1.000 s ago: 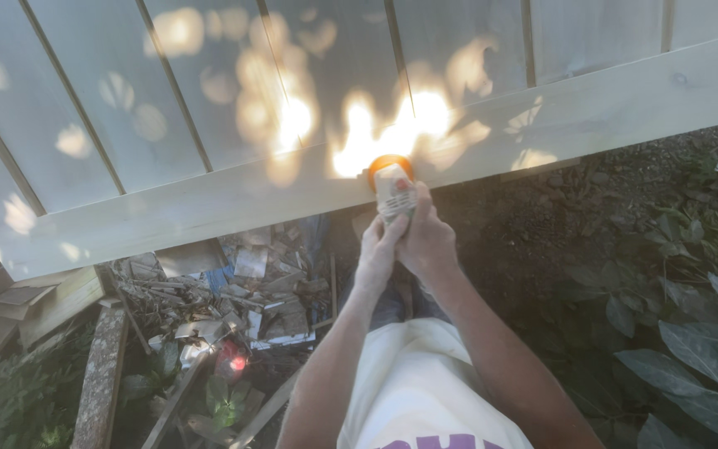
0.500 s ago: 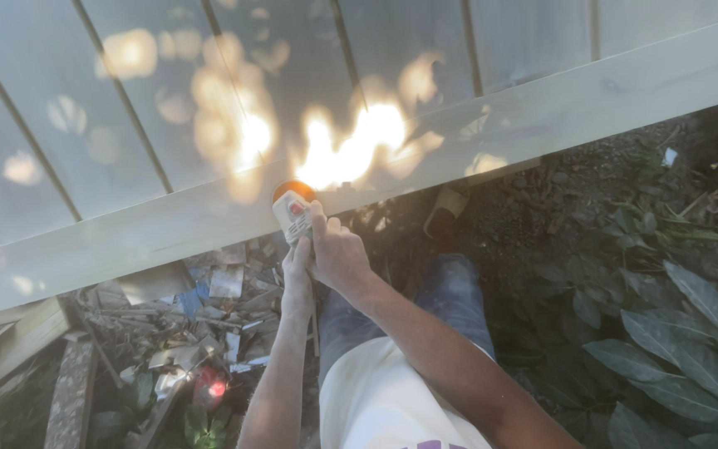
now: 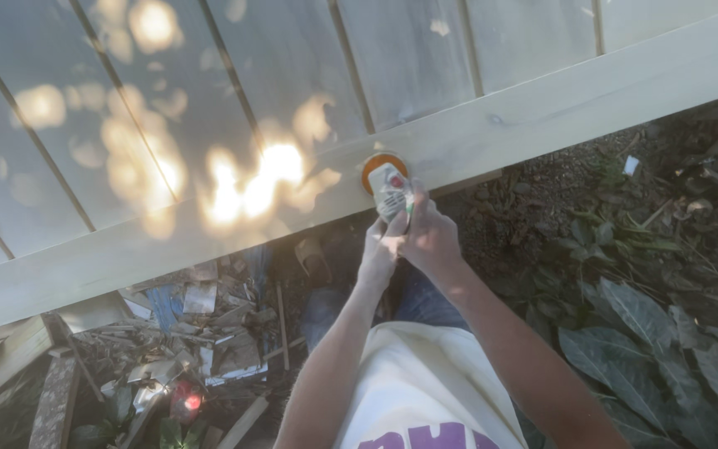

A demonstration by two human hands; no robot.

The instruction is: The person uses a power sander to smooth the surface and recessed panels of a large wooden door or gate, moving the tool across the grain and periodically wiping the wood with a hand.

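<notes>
1. Sander (image 3: 392, 189): small white power tool, orange round pad at its tip, a red mark on the body. Near frame centre, slightly toward 12 o'clock. Pad pressed flat against the rail.
2. Right hand (image 3: 432, 241): closed around the sander's body from the 4 o'clock side, fingers wrapped tight, forearm running off toward 5 o'clock.
3. Left hand (image 3: 378, 254): closed on the sander's lower end from the 7 o'clock side, touching the right hand; forearm running down toward 6 o'clock.
4. Rail (image 3: 542, 112): long pale wooden board, crossing the frame on a slant from 8 o'clock up to 2 o'clock. A dark knot just at 2 o'clock of the pad.
5. Boards (image 3: 292, 58): pale planks with dark gaps between, filling the frame above the rail, dappled with bright sun patches from 9 to 11 o'clock of the sander.
6. Shirt (image 3: 425, 391): white, purple print at the lower edge, at 6 o'clock.
7. Debris (image 3: 201, 324): heap of wood offcuts and scraps on the ground, at 8 o'clock of the hands; a red glowing spot at its lower edge.
8. Leaves (image 3: 650, 324): broad dark green foliage over bare soil, at 4 o'clock.
</notes>
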